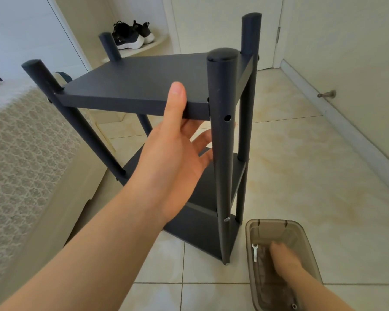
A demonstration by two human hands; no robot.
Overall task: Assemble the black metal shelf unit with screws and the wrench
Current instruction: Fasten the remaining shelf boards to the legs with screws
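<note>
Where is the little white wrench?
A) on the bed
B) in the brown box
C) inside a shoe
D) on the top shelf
B: the wrench lies inside the brown box beside the right hand; the left hand only grips the top shelf.

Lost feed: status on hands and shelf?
Left hand grips top board of black metal shelf unit. Right hand inside translucent brown plastic bin beside white wrench, grip unclear. Nothing blocking.
</note>
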